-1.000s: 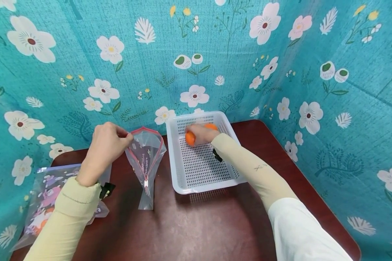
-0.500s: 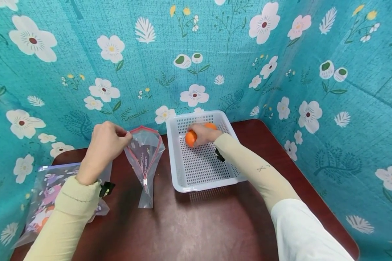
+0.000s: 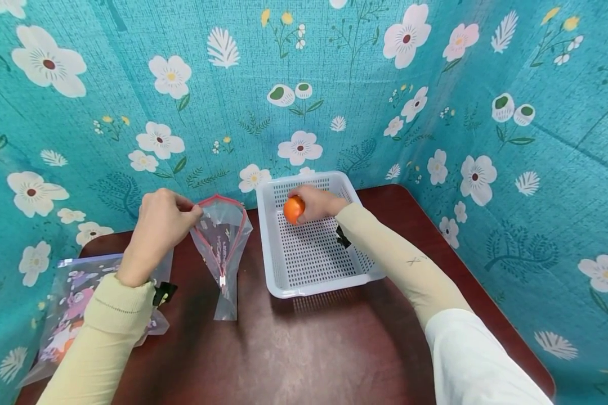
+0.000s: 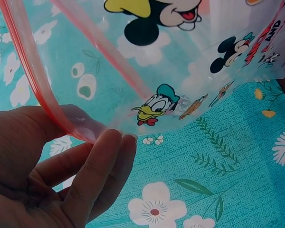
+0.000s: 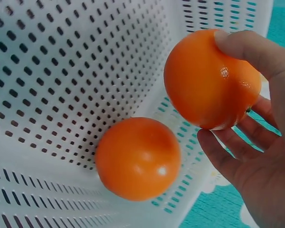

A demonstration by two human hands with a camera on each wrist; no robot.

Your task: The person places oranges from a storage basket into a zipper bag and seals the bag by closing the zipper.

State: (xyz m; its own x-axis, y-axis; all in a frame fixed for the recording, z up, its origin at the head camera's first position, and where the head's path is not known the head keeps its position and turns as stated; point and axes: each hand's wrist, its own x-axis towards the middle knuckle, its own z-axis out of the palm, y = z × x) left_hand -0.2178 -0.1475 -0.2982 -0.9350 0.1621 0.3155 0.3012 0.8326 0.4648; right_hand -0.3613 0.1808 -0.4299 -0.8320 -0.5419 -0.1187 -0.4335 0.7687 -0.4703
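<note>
My left hand (image 3: 162, 219) pinches the red-edged rim of a clear slider zip bag (image 3: 215, 236), which hangs with its mouth spread wide. Cartoon prints show on the bag's plastic (image 4: 154, 107) in the left wrist view, where thumb and fingertips meet at the rim. Over the back part of a white plastic basket (image 3: 278, 281), my right hand (image 3: 314, 203) grips an orange (image 3: 294, 209). The right wrist view shows thumb and fingers around this orange (image 5: 209, 78). A second orange (image 5: 137, 159) lies in a basket corner; in the head view the right hand hides it.
Another printed zip bag (image 3: 71, 315) with a blue slider lies flat at the left, partly under the left forearm. The dark red table (image 3: 304, 360) bears everything. Flowered turquoise cloth (image 3: 202, 84) hangs close behind and along the right side.
My right hand has turned and lifted the orange slightly, up and a little left. The second orange has gone out of sight behind that hand. The left hand keeps its pinch on the bag.
</note>
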